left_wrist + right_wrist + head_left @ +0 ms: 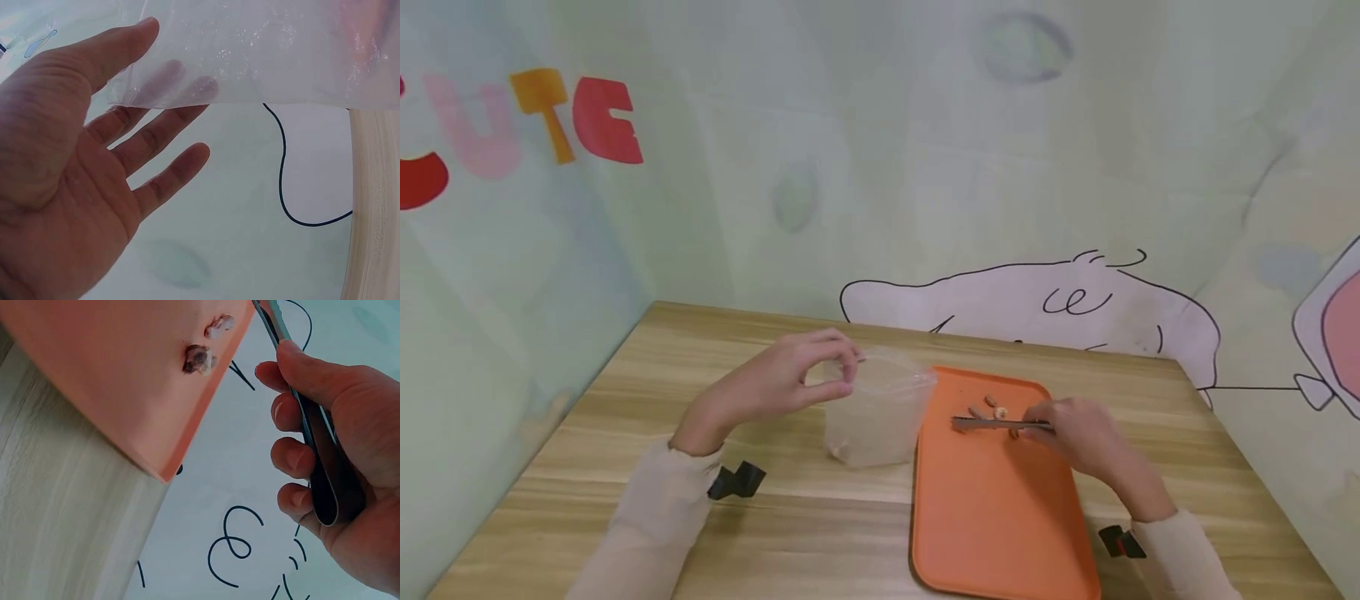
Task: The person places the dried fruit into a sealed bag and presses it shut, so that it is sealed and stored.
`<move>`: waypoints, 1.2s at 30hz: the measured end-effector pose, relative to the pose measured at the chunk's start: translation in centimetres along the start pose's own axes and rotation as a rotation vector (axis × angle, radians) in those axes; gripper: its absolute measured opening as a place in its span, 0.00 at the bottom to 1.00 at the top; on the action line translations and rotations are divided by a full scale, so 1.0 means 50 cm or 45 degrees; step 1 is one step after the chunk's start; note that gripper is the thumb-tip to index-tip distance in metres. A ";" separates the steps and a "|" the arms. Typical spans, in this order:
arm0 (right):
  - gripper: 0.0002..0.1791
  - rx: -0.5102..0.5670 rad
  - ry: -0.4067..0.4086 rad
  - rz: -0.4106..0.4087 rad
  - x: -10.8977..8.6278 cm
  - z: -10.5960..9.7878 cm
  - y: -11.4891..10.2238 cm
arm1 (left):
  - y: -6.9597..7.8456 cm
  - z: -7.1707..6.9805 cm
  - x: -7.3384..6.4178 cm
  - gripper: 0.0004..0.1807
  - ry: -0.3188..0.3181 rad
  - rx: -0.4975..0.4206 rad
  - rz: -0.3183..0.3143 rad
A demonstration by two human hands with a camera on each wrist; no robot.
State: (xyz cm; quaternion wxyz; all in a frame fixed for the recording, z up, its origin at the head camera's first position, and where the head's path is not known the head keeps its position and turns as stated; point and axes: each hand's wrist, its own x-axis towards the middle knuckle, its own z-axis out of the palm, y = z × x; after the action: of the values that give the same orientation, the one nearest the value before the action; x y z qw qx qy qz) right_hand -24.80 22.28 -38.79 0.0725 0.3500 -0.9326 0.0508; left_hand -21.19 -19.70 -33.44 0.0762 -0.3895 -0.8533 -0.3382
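A clear zip bag (876, 425) stands upright on the table, its mouth upward. My left hand (797, 371) pinches its upper left edge; in the left wrist view the thumb lies on the near side of the plastic (262, 56), with two fingertips showing through from behind. Metal tongs (988, 423) are gripped in my right hand (1078, 433), pointing left over the orange tray (1000, 517). Several small brown and whitish pieces (1000, 412) lie on the tray around the tongs' tips. Whether the tongs hold a piece, I cannot tell. A small pale bit shows at the bag's lower left corner.
The tray lies right of the bag, close to it, on a wood-grain table (805, 533). A printed cloth wall (887, 208) stands behind the table and along its sides. Black straps (736, 481) sit at both wrists.
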 end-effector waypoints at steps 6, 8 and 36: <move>0.03 0.137 0.360 -0.045 0.016 -0.080 -0.041 | 0.008 0.003 -0.001 0.06 -0.011 0.027 0.007; 0.04 0.189 0.478 -0.112 0.031 -0.118 -0.067 | 0.010 0.004 0.001 0.06 -0.019 0.031 0.008; 0.04 0.104 0.444 -0.054 0.031 -0.104 -0.049 | 0.009 0.006 0.003 0.06 -0.035 0.049 0.012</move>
State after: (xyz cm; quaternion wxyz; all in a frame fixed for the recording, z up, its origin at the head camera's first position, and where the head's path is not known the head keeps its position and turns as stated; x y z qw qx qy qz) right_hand -23.79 20.20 -33.32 0.2200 0.3579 -0.8954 0.1471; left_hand -20.93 -19.19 -33.36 0.0736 -0.3968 -0.8587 -0.3158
